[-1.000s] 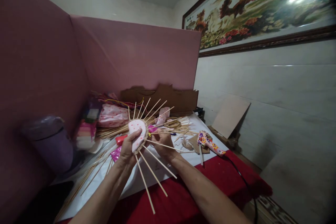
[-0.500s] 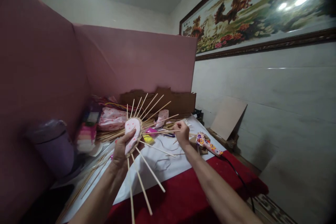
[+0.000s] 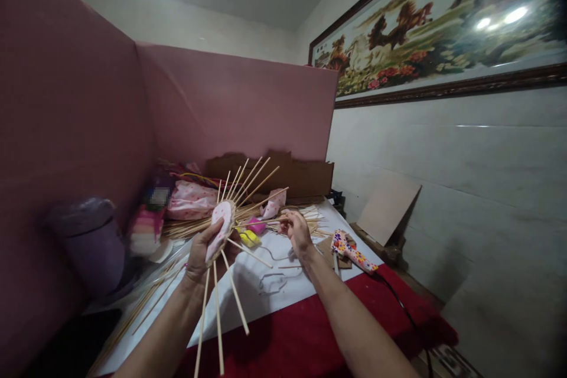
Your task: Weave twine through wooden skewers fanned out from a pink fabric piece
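My left hand (image 3: 204,252) grips a small oval base (image 3: 220,229) covered in pink dotted fabric, held on edge above the table. Several thin wooden sticks (image 3: 250,180) fan out from its rim, some up to the right and some down toward me. My right hand (image 3: 296,231) is to the right of the base, fingers pinched on a thin strand or stick end that runs back toward the base. I cannot name what it pinches.
A white sheet (image 3: 266,289) lies over a red cloth (image 3: 310,331) on the table. On it are loose sticks (image 3: 186,227), pink and yellow scraps (image 3: 252,233), a flower-patterned glue gun (image 3: 352,251) with a black cord, and folded dotted fabric (image 3: 191,199). Pink boards (image 3: 230,106) wall the back and left. A purple bin (image 3: 91,242) stands left.
My right hand left the base, moved out to the right and came partly back, still pinched. My left hand turned the base more on edge, so the lower sticks swung toward me.
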### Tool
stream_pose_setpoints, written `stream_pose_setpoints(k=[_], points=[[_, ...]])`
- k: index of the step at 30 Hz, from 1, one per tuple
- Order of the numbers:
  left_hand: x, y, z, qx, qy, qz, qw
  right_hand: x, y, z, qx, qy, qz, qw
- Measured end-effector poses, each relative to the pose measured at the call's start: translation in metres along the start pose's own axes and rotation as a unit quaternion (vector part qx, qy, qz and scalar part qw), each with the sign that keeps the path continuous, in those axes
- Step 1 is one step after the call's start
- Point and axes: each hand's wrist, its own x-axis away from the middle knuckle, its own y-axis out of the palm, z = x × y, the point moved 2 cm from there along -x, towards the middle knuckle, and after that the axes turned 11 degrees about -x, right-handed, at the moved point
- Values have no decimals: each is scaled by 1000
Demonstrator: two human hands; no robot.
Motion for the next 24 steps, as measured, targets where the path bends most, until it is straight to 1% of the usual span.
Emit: stream_pose_setpoints(k=[4,7,10,13,15,16,18,19,21,22,24], points=[[-1,-3,2,-1,4,-22,1000,-2,-5,-5,-29,-11,41,999],[0,-2,4,8,3,-46,999,-6,-14,-14,-43,-47,104,993],[2,0,6,21,4,-64,998,-10,-29,-28,-48,-110,189,975],[3,0,7,35,12,-67,997,-11,-42,-43,-45,-180,261,947],[2,-1,8,35,20,-66,997,-10,-41,-52,-35,-213,284,934],[2,-2,8,31,22,-66,997,-8,-37,-57,-30,-223,282,933],[2,-1,9,25,23,-70,997,-1,-22,-66,-23,-226,243,943],[2,0,9,25,23,-70,997,5,-10,-72,-26,-221,187,957],[3,1,9,28,23,-63,997,26,14,-84,-17,-186,57,981],[4,2,9,30,25,-57,998,41,26,-89,2,-166,-17,986],[4,2,9,30,25,-45,998,79,42,-97,80,-126,-145,978]])
